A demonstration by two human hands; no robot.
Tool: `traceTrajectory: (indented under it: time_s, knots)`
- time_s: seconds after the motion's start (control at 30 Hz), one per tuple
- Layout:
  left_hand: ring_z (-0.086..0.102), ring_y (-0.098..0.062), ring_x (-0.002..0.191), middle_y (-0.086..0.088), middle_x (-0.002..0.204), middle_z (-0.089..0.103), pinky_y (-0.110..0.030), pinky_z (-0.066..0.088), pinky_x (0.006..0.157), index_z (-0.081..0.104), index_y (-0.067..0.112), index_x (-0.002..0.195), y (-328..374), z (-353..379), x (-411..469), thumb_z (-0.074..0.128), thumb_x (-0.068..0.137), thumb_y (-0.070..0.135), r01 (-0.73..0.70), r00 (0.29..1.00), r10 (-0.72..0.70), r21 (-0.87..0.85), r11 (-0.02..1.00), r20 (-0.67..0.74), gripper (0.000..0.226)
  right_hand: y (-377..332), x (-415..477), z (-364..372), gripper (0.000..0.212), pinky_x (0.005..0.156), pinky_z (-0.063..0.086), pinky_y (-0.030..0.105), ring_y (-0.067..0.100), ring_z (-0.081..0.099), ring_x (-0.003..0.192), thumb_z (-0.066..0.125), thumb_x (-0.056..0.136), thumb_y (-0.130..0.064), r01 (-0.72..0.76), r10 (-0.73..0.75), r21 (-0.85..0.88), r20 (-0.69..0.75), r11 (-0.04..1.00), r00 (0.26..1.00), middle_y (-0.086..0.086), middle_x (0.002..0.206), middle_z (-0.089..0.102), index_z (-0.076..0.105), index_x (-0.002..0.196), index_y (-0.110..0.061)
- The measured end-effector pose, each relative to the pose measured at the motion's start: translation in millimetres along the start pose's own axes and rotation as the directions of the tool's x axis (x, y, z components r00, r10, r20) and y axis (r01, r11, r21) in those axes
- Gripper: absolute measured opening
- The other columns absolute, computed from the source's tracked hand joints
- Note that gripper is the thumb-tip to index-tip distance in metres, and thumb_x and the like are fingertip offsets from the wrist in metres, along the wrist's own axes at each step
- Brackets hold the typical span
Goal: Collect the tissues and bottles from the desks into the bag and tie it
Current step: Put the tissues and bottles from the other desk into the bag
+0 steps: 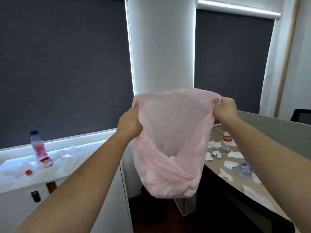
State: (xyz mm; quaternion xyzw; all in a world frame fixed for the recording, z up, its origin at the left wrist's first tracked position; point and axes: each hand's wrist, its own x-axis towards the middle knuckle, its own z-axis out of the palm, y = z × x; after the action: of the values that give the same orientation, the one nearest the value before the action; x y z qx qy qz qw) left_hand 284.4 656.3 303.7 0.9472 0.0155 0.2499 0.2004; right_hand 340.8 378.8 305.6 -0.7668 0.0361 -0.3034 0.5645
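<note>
A thin pink plastic bag (170, 148) hangs in the air between two desks, its mouth stretched wide. My left hand (130, 122) grips the left rim and my right hand (224, 108) pinches the right rim. White crumpled stuff lies in the bag's bottom. On the white desk (55, 175) at left stand a clear bottle with pink label (37, 145), a lying bottle with red label (45, 162), a red cap (29, 172) and pale tissues. The beige desk (217, 165) at right holds a cola bottle (227, 140), a crushed clear bottle (245, 168) and several torn tissues (229, 164).
A white pillar (161, 47) stands behind the bag between two dark roller blinds. A grey-green partition (277, 128) backs the right desk. Dark floor (159, 216) lies in the gap between the desks.
</note>
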Motion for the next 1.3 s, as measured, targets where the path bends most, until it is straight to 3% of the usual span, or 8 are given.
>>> traceTrajectory:
  time_s: [0.3, 0.5, 0.63, 0.8, 0.93, 1.07, 1.17, 1.3]
  knots:
    - [0.049, -0.021, 0.08, -0.007, 0.12, 0.058, -0.033, 0.046, 0.072, 0.007, 0.026, 0.152, -63.1, 71.9, 103.4, 0.053, 0.084, 0.002, 0.116, 0.993, -0.118, 0.092, 0.989, 0.01, 0.086, 61.4, 99.3, 123.0, 0.036, 0.045, 0.03, 0.027, 0.019, 0.037, 0.051, 0.034, 0.09, -0.001, -0.018, 0.023, -0.037, 0.145, 0.999, 0.989, 0.007, 0.061, 0.044, 0.045, 0.058, -0.009]
    - [0.056, -0.027, 0.092, -0.008, 0.126, 0.056, -0.033, 0.046, 0.071, 0.007, 0.027, 0.152, -88.7, 113.9, 177.5, 0.053, 0.083, 0.0, 0.162, 0.987, -0.163, 0.071, 0.984, 0.008, 0.088, 80.6, 161.5, 182.7, 0.035, 0.041, 0.031, 0.025, 0.017, 0.038, 0.048, 0.033, 0.094, -0.002, -0.002, 0.012, -0.058, 0.173, 0.998, 0.985, 0.003, 0.06, 0.045, 0.052, 0.066, -0.012]
    - [0.056, -0.029, 0.097, -0.007, 0.126, 0.056, -0.033, 0.047, 0.074, 0.011, 0.028, 0.151, -105.8, 158.3, 222.6, 0.051, 0.082, -0.001, 0.173, 0.985, -0.173, -0.011, 0.985, 0.019, 0.085, 111.0, 198.6, 216.3, 0.033, 0.05, 0.039, 0.029, 0.02, 0.041, 0.052, 0.032, 0.092, -0.004, -0.037, 0.045, -0.05, 0.168, 0.998, 0.985, 0.009, 0.064, 0.049, 0.057, 0.069, -0.007]
    - [0.054, -0.026, 0.091, -0.007, 0.121, 0.057, -0.029, 0.041, 0.069, 0.014, 0.03, 0.151, -125.7, 221.3, 295.6, 0.048, 0.081, -0.003, 0.107, 0.991, -0.098, -0.093, 0.99, 0.095, 0.084, 147.7, 245.2, 248.5, 0.028, 0.051, 0.038, 0.031, 0.02, 0.04, 0.058, 0.033, 0.09, -0.001, -0.11, 0.12, -0.098, 0.101, 0.989, 0.988, 0.011, 0.065, 0.047, 0.055, 0.073, -0.003]
    - [0.053, -0.031, 0.114, -0.004, 0.138, 0.049, -0.034, 0.047, 0.085, 0.012, 0.027, 0.152, -129.3, 270.9, 365.3, 0.047, 0.082, -0.001, 0.002, 0.98, 0.017, -0.093, 0.996, 0.197, 0.083, 176.4, 286.7, 267.1, 0.029, 0.052, 0.037, 0.034, 0.022, 0.04, 0.063, 0.033, 0.09, -0.003, -0.18, 0.178, -0.115, -0.022, 0.977, 0.984, 0.013, 0.066, 0.047, 0.055, 0.073, 0.002]
    - [0.049, -0.03, 0.122, -0.005, 0.147, 0.04, -0.035, 0.044, 0.096, 0.01, 0.023, 0.152, -121.6, 315.5, 417.5, 0.05, 0.083, 0.001, -0.098, 0.957, 0.126, -0.116, 0.988, 0.263, 0.083, 201.3, 311.7, 269.3, 0.04, 0.04, 0.036, 0.022, 0.021, 0.04, 0.051, 0.033, 0.096, -0.005, -0.192, 0.176, -0.191, -0.1, 0.963, 0.979, 0.008, 0.055, 0.044, 0.047, 0.058, -0.008]
    - [0.047, -0.031, 0.125, -0.005, 0.15, 0.037, -0.036, 0.043, 0.099, 0.011, 0.022, 0.152, -107.1, 357.0, 454.1, 0.051, 0.084, 0.002, -0.146, 0.94, 0.188, -0.16, 0.976, 0.284, 0.082, 225.3, 335.1, 265.6, 0.043, 0.038, 0.034, 0.023, 0.018, 0.04, 0.048, 0.032, 0.096, -0.003, -0.206, 0.171, -0.239, -0.16, 0.949, 0.972, 0.006, 0.054, 0.045, 0.046, 0.056, -0.012]
    - [0.051, -0.031, 0.12, -0.006, 0.147, 0.041, -0.036, 0.045, 0.095, 0.01, 0.023, 0.152, -80.1, 406.2, 492.6, 0.052, 0.083, 0.003, -0.202, 0.921, 0.25, -0.182, 0.962, 0.298, 0.083, 257.8, 375.5, 257.9, 0.035, 0.044, 0.034, 0.025, 0.019, 0.047, 0.051, 0.031, 0.097, -0.007, -0.279, 0.236, -0.249, -0.188, 0.927, 0.953, 0.012, 0.067, 0.055, 0.058, 0.076, -0.005]
